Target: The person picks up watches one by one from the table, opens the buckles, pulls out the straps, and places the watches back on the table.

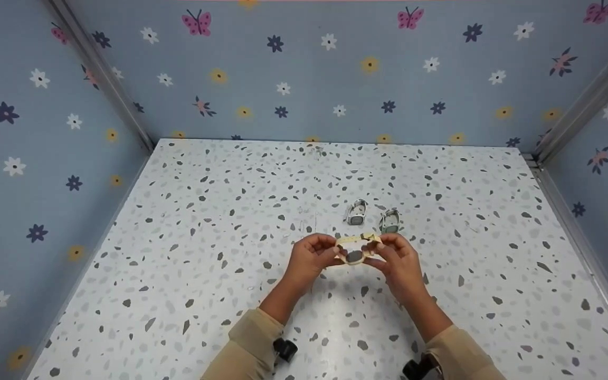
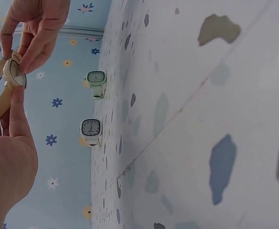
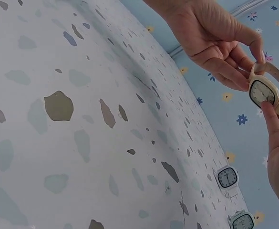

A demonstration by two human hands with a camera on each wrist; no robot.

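Note:
Both hands hold up a cream wristwatch point(image 1: 354, 257) with a dark-rimmed, rounded-square dial, its strap bent round into a loop. My left hand point(image 1: 308, 259) pinches the watch from the left, and in the right wrist view that hand's point(image 3: 211, 43) fingers and thumb are at the case and the strap beside it. From the other side my right hand point(image 1: 403, 266) grips the watch, its thumb over the dial's edge in the right wrist view. Just beyond the hands stand a white wristwatch point(image 2: 91, 127) and a pale green wristwatch point(image 2: 97, 78), side by side.
The white speckled tabletop point(image 1: 219, 211) spreads around the hands. Blue flowered panels point(image 1: 309, 68) rise behind it and along both sides, with metal posts point(image 1: 106, 68) at the corners. Dark wrist-worn devices point(image 1: 285, 349) sit at the sleeve cuffs.

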